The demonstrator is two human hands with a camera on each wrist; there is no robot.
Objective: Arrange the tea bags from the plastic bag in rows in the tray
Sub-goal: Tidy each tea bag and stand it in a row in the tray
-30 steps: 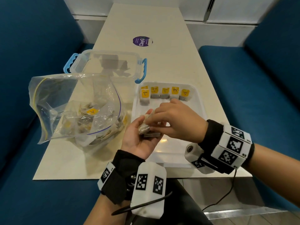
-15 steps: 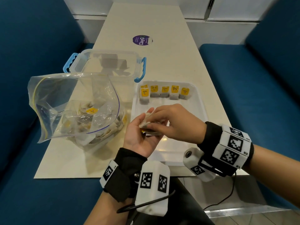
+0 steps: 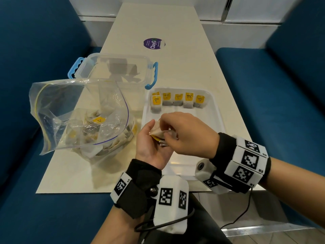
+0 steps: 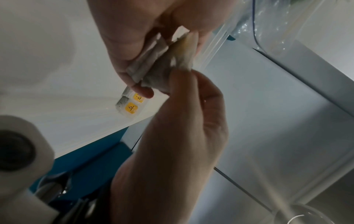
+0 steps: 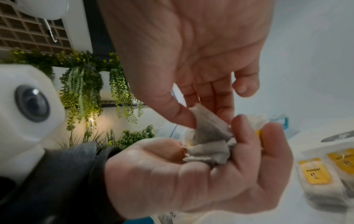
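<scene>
My left hand (image 3: 155, 136) lies palm up over the near left part of the white tray (image 3: 217, 124) and holds a small bunch of grey tea bags (image 5: 208, 145). My right hand (image 3: 166, 126) reaches in from the right and pinches one tea bag of that bunch (image 4: 153, 60) between thumb and fingers. A row of several tea bags with yellow tags (image 3: 177, 100) lies along the tray's far edge. The clear plastic bag (image 3: 79, 118), open at the top, stands left of the tray with many tea bags in it.
A clear box with blue handles (image 3: 116, 71) stands behind the plastic bag and touches the tray's far left corner. A purple sticker (image 3: 153, 44) marks the far table. Blue benches flank the table on both sides. The table's near edge runs just below my wrists.
Both hands have stayed together over the tray's near left part. The right fingers have shifted on the bunch and now pinch one bag at its upper end.
</scene>
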